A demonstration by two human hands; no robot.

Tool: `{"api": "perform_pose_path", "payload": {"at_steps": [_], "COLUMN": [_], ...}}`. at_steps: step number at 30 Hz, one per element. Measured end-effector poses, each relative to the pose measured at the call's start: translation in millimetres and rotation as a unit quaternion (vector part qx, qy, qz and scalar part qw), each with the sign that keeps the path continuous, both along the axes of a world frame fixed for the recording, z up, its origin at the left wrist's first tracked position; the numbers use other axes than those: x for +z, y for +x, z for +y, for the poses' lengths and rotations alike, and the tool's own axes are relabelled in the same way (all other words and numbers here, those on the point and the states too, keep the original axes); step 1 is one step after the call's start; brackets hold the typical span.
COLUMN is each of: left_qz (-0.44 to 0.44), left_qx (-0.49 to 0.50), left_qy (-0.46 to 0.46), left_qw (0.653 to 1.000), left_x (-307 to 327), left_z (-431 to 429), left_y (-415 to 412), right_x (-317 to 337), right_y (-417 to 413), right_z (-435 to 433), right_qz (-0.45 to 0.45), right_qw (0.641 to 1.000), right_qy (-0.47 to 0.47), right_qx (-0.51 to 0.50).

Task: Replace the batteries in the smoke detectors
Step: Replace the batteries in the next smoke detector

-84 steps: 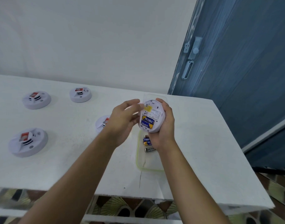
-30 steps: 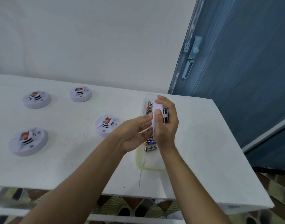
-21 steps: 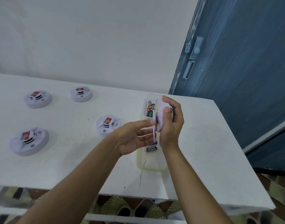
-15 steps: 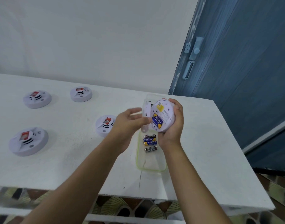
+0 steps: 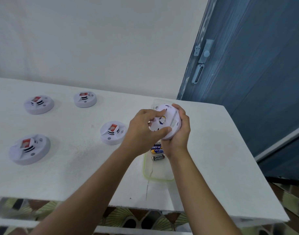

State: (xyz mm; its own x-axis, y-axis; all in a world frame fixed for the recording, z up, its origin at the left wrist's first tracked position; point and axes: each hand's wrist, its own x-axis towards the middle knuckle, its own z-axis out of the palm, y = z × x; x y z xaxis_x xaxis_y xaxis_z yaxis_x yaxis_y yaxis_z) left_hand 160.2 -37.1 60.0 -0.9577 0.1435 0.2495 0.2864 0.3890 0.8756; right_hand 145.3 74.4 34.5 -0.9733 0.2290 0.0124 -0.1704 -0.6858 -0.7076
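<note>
Right hand: it is curling round the white smoke detector, holding it up in the middle of the frame.
Left hand: its fingers and thumb are pinching the face of the same smoke detector.
Batteries: they are lying in the clear tray, just below the hands.
Bench: the nearest spare detector is sitting left of the hands; three more are sitting further left.

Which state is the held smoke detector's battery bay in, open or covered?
Covered: a white back plate hides it except through one hole.
</note>
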Motion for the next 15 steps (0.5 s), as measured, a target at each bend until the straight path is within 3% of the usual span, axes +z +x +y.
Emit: {"api": "perform_pose_path", "payload": {"at_steps": [15], "left_qz": [-0.004], "left_qx": [-0.03], "left_qy": [0.002], "left_qw": [1.0], "left_x": [-6.4], "left_z": [-5.3], "left_y": [-9.3], "right_x": [1.0], "right_y": [-0.3], "right_z": [1.0], "right_qz": [-0.034], "right_qw": [0.999], "right_qy": [-0.023], "right_qx": [0.03]}}
